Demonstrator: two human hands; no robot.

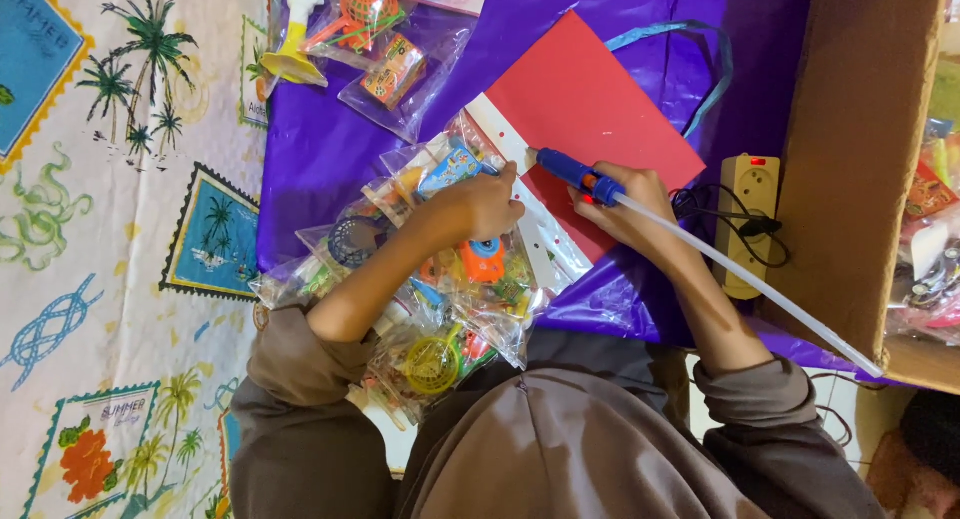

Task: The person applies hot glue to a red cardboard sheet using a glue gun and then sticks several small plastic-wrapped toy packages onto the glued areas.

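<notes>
My right hand (625, 211) grips a blue glue gun (572, 170) with a long white glue stick (745, 279) trailing back to the right. Its nozzle points at the white punched strip (535, 229) along the edge of a red card (590, 109). My left hand (480, 207) presses a clear bag of small plastic toys (450, 169) against that strip. Several more clear toy bags (440, 329) lie in a row under my left forearm, down to my lap.
A purple plastic sheet (330, 139) covers the floor over a patterned mat (110, 229). A beige power strip (750, 219) with a black plug lies right of my hand. A cardboard box (860, 159) stands at the right. More toy bags (380, 39) lie at the top.
</notes>
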